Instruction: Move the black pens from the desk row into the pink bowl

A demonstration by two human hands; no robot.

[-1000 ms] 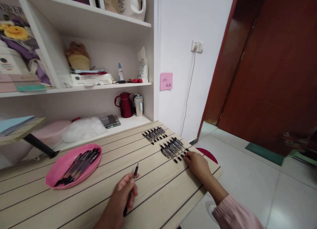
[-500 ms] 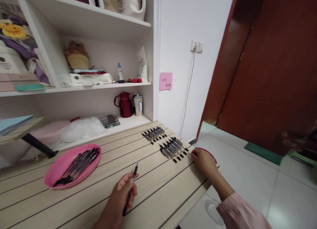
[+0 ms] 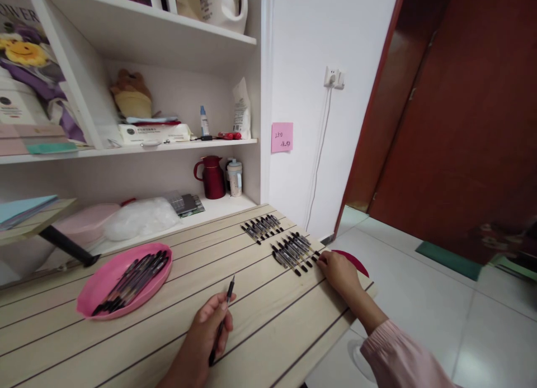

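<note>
My left hand (image 3: 213,321) is closed around a black gel pen (image 3: 229,293), its bare tip pointing up and away from me. At the right side of the table, my right hand (image 3: 338,269) has its fingers bunched at the end of a row of small black pen caps (image 3: 303,268). Whatever those fingertips pinch is hidden. Just left of that hand, several pens (image 3: 289,249) lie side by side with the caps near their ends. A second row of pens (image 3: 262,227) lies farther back.
A pink tray (image 3: 92,282) with more pens stands at the left of the slatted wooden table (image 3: 176,290). White shelves (image 3: 176,147) rise behind, bearing a dark red jug (image 3: 213,178) and a light cup (image 3: 235,178). Beyond the table's right edge shows a red round object (image 3: 354,263).
My right hand has moved a little left, from the table's right edge to the end of the cap row. My left hand holds the pen in the same place.
</note>
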